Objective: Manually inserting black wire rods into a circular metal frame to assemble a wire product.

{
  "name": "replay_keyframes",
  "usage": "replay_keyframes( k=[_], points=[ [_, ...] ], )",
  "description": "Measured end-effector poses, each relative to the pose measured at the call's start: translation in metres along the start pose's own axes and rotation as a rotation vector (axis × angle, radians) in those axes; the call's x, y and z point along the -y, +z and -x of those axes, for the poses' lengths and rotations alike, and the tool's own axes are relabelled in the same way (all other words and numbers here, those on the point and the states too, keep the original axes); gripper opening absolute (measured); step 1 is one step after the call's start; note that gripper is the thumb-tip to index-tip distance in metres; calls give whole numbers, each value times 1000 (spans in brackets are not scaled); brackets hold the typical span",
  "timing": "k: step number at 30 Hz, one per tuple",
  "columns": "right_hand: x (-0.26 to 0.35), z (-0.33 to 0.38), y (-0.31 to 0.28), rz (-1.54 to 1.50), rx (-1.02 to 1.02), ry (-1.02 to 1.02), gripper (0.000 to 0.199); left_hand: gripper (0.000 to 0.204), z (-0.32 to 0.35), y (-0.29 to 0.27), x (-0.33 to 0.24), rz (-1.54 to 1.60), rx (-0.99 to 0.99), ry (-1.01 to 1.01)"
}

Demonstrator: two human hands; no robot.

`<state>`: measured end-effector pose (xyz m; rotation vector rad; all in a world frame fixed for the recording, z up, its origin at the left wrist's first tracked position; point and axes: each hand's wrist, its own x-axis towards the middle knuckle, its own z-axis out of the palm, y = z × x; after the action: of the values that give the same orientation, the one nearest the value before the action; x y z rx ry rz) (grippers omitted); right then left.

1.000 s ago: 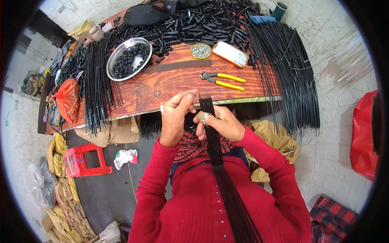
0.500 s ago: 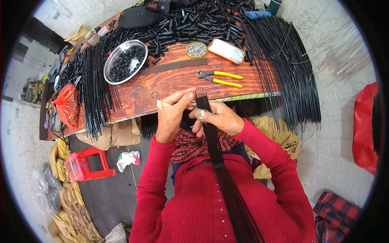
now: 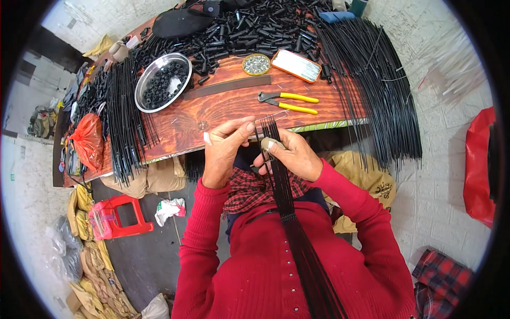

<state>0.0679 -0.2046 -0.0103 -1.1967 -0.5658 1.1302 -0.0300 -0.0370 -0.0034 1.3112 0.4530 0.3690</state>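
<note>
Two hands met just near the table's [image 3: 223, 114] front edge: the right hand [image 3: 291, 155] was wrapped around a bundle of thin black rods [image 3: 282, 186] that ran up from the lap past the red sweater, its taped thumb pressed against them, while the left hand [image 3: 223, 151] pinched thumb and forefinger together at the rod tips, other fingers loosely curled. The fan of tips looked likely to splay or slip out of line if the right grip eased, and the sharp ends sat close to bare fingertips. The worn reddish wooden table carried yellow-handled pliers [image 3: 289, 102], a steel bowl [image 3: 159, 81] of small black pieces at far left, scattered black tubes farther off, and more rods draped over its right edge. Sacks and a red stool [image 3: 118, 218] cluttered the concrete floor at left.
</note>
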Motion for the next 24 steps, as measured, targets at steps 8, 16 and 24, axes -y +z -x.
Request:
replay_keyframes(
  k=[8, 16, 24],
  points=[
    [9, -3, 1, -2, 55, 52, 34, 22, -1, -1, -3, -33, 58, 14],
    [4, 1, 7, 85, -8, -76, 34, 18, -6, -2, -5, -41, 79, -9],
    [-5, -3, 18, 179, -167, -135, 23, 23, -15, -12, 6, 6, 134, -54]
  ],
)
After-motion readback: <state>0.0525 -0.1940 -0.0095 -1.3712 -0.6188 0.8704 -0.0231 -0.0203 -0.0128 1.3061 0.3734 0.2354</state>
